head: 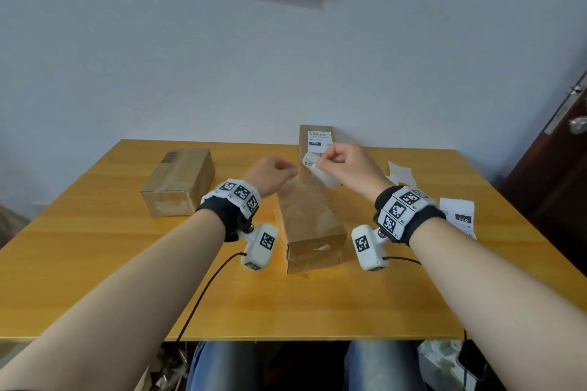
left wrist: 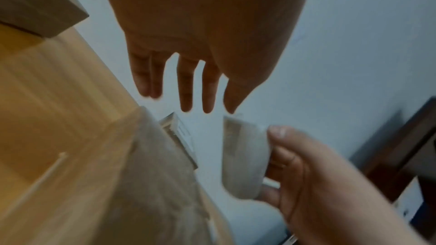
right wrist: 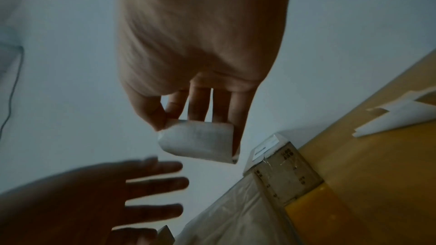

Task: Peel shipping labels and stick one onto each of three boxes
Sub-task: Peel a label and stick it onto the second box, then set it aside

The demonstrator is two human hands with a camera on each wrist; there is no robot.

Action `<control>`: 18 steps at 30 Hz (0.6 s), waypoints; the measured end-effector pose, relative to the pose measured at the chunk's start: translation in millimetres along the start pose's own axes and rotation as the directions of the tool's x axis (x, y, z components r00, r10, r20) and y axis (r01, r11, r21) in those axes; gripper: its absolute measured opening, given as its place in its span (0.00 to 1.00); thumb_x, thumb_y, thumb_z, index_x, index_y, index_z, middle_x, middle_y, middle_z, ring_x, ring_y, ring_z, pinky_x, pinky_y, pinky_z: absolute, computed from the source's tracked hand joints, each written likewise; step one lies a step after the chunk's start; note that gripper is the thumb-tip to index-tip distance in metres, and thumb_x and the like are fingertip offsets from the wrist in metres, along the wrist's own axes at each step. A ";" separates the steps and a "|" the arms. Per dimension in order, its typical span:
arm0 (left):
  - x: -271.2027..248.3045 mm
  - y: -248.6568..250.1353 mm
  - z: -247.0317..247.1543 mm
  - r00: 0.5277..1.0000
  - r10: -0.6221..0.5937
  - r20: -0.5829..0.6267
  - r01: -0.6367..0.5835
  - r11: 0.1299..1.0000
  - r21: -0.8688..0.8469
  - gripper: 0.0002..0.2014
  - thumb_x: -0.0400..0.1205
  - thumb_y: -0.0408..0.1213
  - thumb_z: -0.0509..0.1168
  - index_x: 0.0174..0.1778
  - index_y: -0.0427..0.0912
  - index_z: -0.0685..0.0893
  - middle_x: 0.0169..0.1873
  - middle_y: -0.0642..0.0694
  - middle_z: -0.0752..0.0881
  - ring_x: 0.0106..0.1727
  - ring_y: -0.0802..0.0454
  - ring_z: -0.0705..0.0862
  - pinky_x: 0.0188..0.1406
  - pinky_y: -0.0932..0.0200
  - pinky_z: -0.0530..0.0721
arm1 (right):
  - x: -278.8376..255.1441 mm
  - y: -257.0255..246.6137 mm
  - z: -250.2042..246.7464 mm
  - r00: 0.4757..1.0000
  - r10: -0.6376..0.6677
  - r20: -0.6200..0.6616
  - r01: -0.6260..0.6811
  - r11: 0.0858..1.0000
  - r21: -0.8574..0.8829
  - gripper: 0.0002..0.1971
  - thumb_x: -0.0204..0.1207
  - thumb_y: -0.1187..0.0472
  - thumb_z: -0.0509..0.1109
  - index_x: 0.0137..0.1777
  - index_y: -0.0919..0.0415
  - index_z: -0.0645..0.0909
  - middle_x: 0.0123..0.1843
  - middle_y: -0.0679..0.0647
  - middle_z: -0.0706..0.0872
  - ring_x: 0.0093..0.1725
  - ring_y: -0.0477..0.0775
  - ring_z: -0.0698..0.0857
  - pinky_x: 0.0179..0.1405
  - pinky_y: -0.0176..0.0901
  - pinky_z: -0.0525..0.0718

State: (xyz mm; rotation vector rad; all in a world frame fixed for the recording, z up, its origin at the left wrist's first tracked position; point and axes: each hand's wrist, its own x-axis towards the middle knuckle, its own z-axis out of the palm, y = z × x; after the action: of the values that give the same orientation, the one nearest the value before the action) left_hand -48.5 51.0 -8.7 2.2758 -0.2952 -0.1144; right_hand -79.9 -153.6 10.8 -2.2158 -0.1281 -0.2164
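Curled label (head: 320, 170) pinched in right hand (head: 344, 168), above middle box (head: 309, 216) running six to twelve o'clock; left hand (head: 271, 173) spread empty at nine o'clock, just beside, equally near box.

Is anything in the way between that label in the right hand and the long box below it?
Nothing visible. The right hand pinches the curled label above the long box; its top is bare, and the left hand hovers open alongside.
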 end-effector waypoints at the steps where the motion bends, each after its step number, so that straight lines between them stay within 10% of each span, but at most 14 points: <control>1: 1.9 5.4 -3.9 1.000 -0.019 -0.009 0.018 0.993 -0.116 0.15 0.88 0.48 0.66 0.68 0.47 0.87 0.63 0.48 0.89 0.62 0.47 0.88 0.55 0.53 0.85 | -2.1 -1.9 -0.6 0.999 -0.028 0.015 0.028 0.999 -0.032 0.08 0.81 0.54 0.76 0.46 0.58 0.88 0.36 0.43 0.89 0.37 0.40 0.84 0.35 0.38 0.75; 6: 4.6 16.5 -10.8 0.982 -0.064 0.180 0.121 0.936 -0.331 0.16 0.85 0.50 0.71 0.64 0.45 0.86 0.55 0.49 0.93 0.52 0.48 0.94 0.47 0.51 0.91 | -8.4 -11.0 -2.3 0.979 -0.148 0.142 0.163 0.981 -0.104 0.06 0.79 0.55 0.80 0.43 0.55 0.89 0.42 0.46 0.93 0.44 0.47 0.90 0.48 0.45 0.86; 10: 7.2 13.2 -4.6 0.993 -0.038 0.113 0.074 0.939 -0.337 0.11 0.85 0.42 0.72 0.58 0.38 0.89 0.47 0.44 0.94 0.37 0.53 0.93 0.54 0.44 0.92 | -11.4 -14.0 -3.3 0.960 -0.144 0.241 0.186 0.969 -0.163 0.07 0.76 0.52 0.83 0.39 0.49 0.90 0.43 0.42 0.91 0.46 0.41 0.88 0.46 0.38 0.82; 15: 6.6 9.9 -2.1 0.994 -0.100 0.043 0.109 0.911 -0.397 0.12 0.89 0.44 0.66 0.57 0.39 0.89 0.49 0.44 0.94 0.38 0.49 0.95 0.52 0.42 0.92 | -12.1 -2.3 -4.0 0.949 -0.134 0.284 0.171 0.979 -0.112 0.07 0.70 0.48 0.87 0.39 0.44 0.91 0.50 0.46 0.92 0.54 0.53 0.88 0.58 0.56 0.87; 18: 8.0 10.4 -0.7 0.990 -0.141 0.006 0.130 0.894 -0.429 0.15 0.90 0.48 0.64 0.56 0.39 0.89 0.48 0.44 0.95 0.39 0.48 0.94 0.48 0.47 0.92 | -13.5 1.3 -6.2 0.944 -0.105 0.313 0.151 0.980 -0.127 0.09 0.70 0.48 0.87 0.45 0.49 0.94 0.52 0.47 0.87 0.52 0.46 0.85 0.49 0.45 0.84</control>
State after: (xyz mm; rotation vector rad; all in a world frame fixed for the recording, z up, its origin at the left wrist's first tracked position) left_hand -42.4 42.9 -0.3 1.8535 -0.0838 -0.2023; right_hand -93.5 -159.6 10.8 -2.3802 -0.4405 0.0502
